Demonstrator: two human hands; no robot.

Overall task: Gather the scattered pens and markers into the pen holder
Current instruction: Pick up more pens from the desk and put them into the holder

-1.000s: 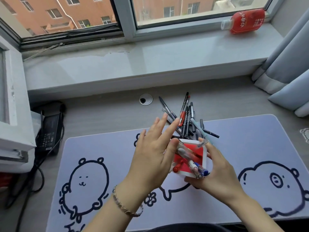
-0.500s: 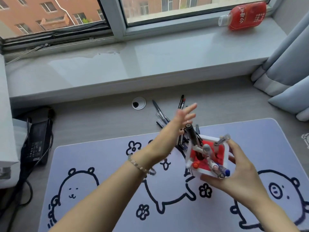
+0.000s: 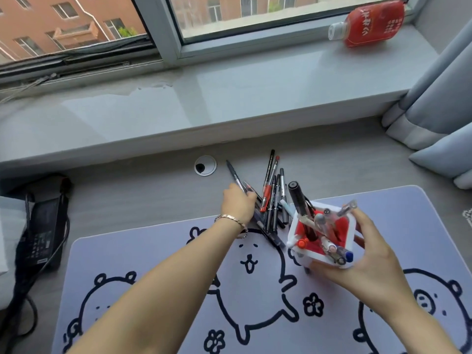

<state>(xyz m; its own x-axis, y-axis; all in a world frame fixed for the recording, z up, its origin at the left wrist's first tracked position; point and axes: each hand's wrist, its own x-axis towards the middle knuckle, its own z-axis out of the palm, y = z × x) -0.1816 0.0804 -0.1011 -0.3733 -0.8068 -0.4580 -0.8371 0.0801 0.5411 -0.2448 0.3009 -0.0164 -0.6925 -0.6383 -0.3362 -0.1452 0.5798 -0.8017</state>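
Pen holder [image 3: 322, 237], white w/ red inside, sits tilted in my right hand [image 3: 367, 264] just above the mat [image 3: 158, 272]; fingers wrapped round its far side and base, so closed on it. Already holds several pens, incl. a fat black marker [image 3: 300, 200] leaning out the top. Loose pens [image 3: 270, 200] still piled on the counter [image 3: 143, 198] just beyond the mat's far edge, right beside the holder. My left hand [image 3: 238, 204] is down on the pile's left end, fingers curled over a dark pen [image 3: 236, 176]; can't tell if it's a firm pinch yet.

Risks, imo: holder is tipped, so contents could slide out; a loose grab may roll pens off toward the cable hole [image 3: 205, 166].

Writing: red bottle [image 3: 370, 23] on the sill [image 3: 229, 98] has white print, too small to read. Pen barrels unreadable too.
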